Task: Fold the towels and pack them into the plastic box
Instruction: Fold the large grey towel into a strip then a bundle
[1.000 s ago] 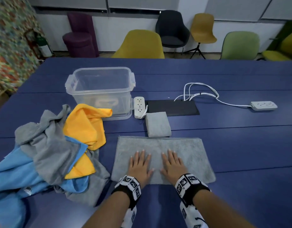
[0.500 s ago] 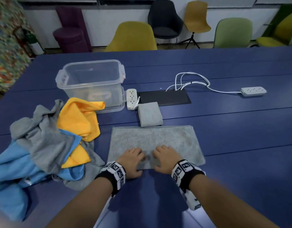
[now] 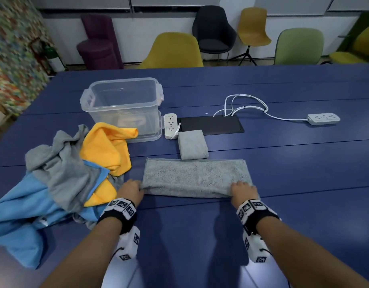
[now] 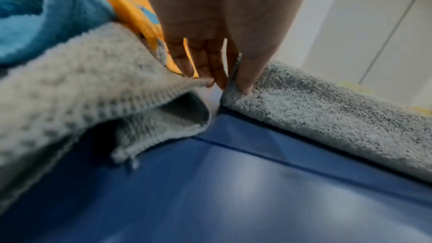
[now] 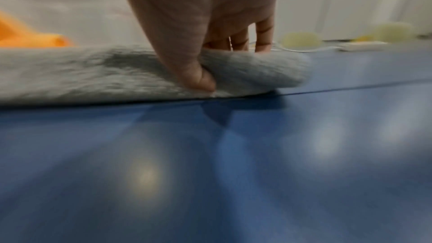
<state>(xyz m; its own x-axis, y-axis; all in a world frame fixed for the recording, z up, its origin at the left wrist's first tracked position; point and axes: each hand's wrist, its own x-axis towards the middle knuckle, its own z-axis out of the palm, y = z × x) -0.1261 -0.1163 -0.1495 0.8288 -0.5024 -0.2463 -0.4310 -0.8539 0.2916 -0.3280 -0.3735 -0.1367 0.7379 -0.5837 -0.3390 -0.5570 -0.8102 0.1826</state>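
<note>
A grey towel lies as a long strip on the blue table in front of me. My left hand pinches its near left corner, thumb on top. My right hand pinches the near right corner, thumb pressed into the cloth. A small folded grey towel sits just beyond the strip. The clear plastic box stands further back on the left, lid off. A heap of grey, yellow and blue towels lies at the left, touching my left wrist.
A white power strip and a black mat lie right of the box. White cables run to a second power strip at the right. Chairs stand behind the far edge of the table.
Both hands slid apart from the middle of the towel to its two near corners and took hold of them. The towel now looks narrower front to back.
</note>
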